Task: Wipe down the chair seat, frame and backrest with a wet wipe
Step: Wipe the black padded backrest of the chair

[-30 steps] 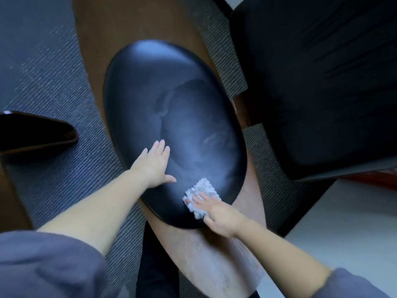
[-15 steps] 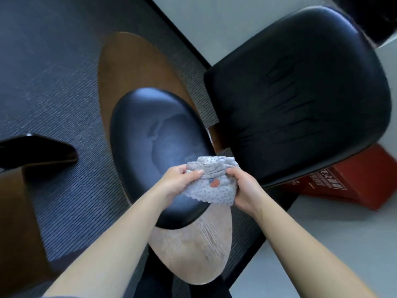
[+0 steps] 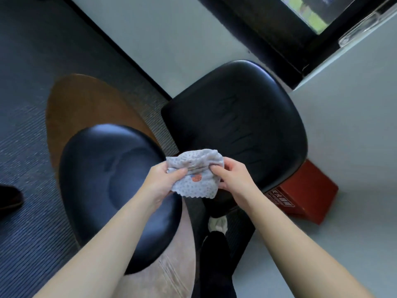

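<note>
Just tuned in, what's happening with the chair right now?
A person holds a dotted wet wipe up in both hands, left hand and right hand pinching opposite sides, apparently refolding it. The wipe is off the chair, above the gap between the black seat cushion on its wooden shell and a second black cushion. No wiping is underway.

Red box (image 3: 305, 190) lettering blurred; half hidden behind seat (image 3: 236, 125).

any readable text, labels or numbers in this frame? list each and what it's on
Red box: white characters printed along its top edge, too blurred to read.
Wipe, held by left hand and right hand: an orange mark and grey dots, no letters legible.
Nothing else carries text.
</note>
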`<action>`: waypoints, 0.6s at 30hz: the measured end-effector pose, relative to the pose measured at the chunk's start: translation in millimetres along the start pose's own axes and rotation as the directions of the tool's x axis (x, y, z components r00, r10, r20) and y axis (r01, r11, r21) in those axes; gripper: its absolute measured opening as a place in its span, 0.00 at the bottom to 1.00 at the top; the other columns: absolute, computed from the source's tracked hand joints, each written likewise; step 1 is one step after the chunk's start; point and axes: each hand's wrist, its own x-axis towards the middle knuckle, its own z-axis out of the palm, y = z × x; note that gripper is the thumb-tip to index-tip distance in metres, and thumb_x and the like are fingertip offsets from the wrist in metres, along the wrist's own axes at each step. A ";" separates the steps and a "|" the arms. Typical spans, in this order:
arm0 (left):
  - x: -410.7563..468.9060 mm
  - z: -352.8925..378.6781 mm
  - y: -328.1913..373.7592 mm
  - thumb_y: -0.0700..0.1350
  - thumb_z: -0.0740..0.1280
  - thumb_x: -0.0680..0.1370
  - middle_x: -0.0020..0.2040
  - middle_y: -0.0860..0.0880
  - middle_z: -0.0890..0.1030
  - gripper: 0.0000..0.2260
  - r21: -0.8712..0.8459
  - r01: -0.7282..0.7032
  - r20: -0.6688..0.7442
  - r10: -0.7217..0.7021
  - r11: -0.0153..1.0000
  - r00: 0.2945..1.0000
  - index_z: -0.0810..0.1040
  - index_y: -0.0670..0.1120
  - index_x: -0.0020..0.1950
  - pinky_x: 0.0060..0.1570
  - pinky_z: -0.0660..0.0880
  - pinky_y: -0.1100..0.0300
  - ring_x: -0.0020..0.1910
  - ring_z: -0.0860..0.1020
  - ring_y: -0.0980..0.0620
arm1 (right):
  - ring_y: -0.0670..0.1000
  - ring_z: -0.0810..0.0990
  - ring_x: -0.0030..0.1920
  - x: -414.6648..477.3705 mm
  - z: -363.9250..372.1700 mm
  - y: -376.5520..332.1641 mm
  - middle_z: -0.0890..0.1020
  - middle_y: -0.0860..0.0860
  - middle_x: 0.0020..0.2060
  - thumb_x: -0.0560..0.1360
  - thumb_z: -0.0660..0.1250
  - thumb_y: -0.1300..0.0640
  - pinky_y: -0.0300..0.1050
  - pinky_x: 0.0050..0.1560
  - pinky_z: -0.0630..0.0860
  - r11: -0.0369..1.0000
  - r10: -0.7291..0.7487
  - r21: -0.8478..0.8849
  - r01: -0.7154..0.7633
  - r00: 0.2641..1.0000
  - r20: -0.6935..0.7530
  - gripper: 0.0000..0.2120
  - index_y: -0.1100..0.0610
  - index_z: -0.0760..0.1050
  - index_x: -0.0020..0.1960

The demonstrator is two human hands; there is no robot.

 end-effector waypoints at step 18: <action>229.1 239.6 185.1 0.39 0.57 0.81 0.43 0.43 0.75 0.05 0.730 -0.213 -0.386 0.649 0.649 0.655 0.68 0.41 0.55 0.38 0.63 0.56 0.42 0.72 0.42 | 0.46 0.80 0.56 219.5 -292.5 -102.6 0.84 0.46 0.51 0.80 0.60 0.60 0.46 0.63 0.73 0.796 -0.217 -0.567 0.211 0.974 0.058 0.13 0.51 0.81 0.58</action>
